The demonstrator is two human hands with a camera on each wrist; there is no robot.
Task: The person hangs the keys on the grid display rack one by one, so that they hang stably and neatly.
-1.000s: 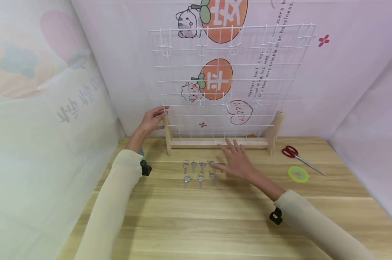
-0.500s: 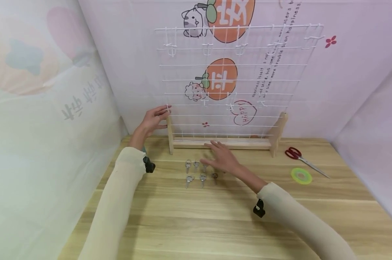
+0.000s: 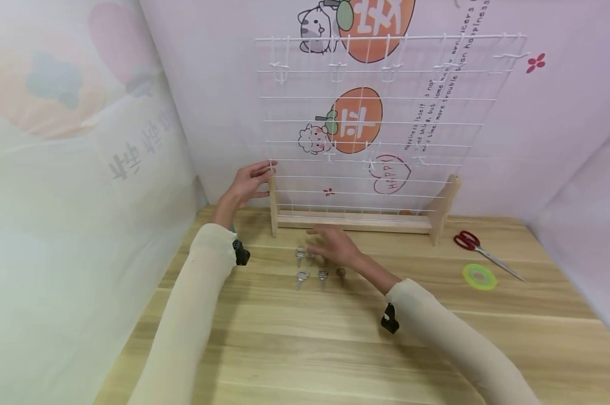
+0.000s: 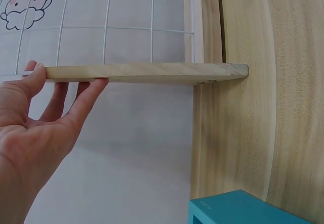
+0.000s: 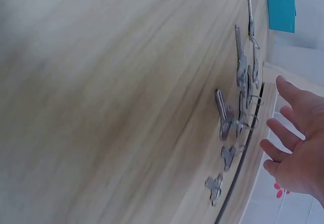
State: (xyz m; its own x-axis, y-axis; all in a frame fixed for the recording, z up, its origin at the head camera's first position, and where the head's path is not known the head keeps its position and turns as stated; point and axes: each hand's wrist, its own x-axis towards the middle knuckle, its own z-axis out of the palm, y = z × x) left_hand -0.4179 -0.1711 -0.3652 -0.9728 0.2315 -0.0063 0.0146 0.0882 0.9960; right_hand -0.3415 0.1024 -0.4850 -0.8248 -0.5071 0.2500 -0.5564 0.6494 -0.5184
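Where the left hand (image 3: 247,181) is placed: a flat side board of pale wood (image 4: 142,71) is pinched by its grip, with the thumb near the upper end of the board and the fingers against its outer face.
Right hand (image 3: 335,244): its grip is loose, with the fingers extended and separated; it is held over the small silver-coloured metal keys (image 5: 226,125), close to their rings, and some of them are hidden by it in the head view.
Keys: they are laid flat in two loose rows on the wood-grained desk (image 3: 284,360), in front of the long pale wooden base bar (image 3: 355,222).
Rack: a white wire grid panel (image 4: 106,28) is held upright, leaning slightly back, between the left board and a similar right board (image 3: 443,208).
Hooks: white wire hooks (image 3: 338,65) are hung along the top of the panel, and a few others are placed lower.
Scissors: red-handled metal scissors (image 3: 478,247) are laid to the right of the rack, and a round yellow-green disc (image 3: 479,277) is placed just beside them.
Box: a teal box (image 4: 238,206) is seen beyond the outer side of the left board.
Sleeves: both arms are covered by cream sleeves (image 3: 183,315).
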